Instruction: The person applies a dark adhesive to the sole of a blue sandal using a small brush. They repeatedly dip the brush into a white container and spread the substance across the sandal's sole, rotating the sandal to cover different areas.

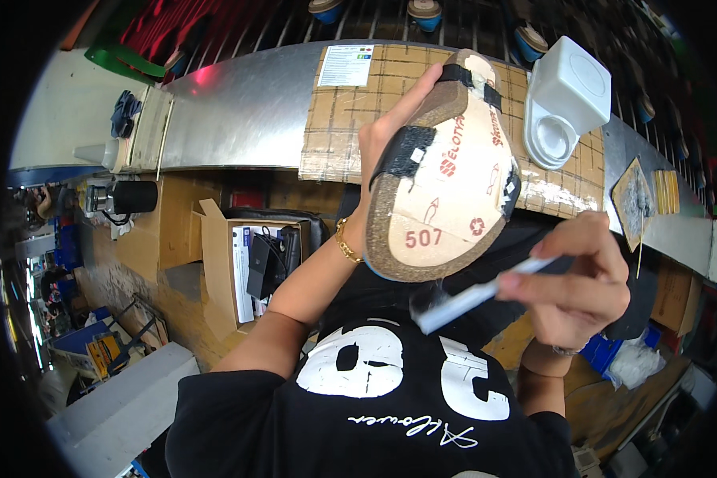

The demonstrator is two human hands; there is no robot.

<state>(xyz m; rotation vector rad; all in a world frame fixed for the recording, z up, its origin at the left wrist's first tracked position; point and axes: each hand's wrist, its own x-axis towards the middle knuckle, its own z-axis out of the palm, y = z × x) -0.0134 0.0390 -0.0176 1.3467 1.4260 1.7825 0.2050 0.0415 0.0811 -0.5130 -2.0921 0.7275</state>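
Note:
My left hand [377,143] is closed around the side of a sandal sole [454,191], raised in front of me with its underside showing. The underside has a pale insole board with reddish print, a brown cork-like rim, and dark straps folded over its edges. In my right hand [577,283], pinched between thumb and fingers, is a white-handled brush [478,296]. Its blurred bristle end hangs just below the sole's lower edge, apart from it. A white plastic pot [570,99] with a round opening stands on the bench behind the sole, to the right.
Cardboard [334,119] covers part of the metal bench [239,119]. Beyond it, a roller conveyor carries several blue-and-brown footwear pieces [426,12]. A stained square pad [633,205] lies at right. Below the bench at left stands an open carton [219,271] with a black device inside.

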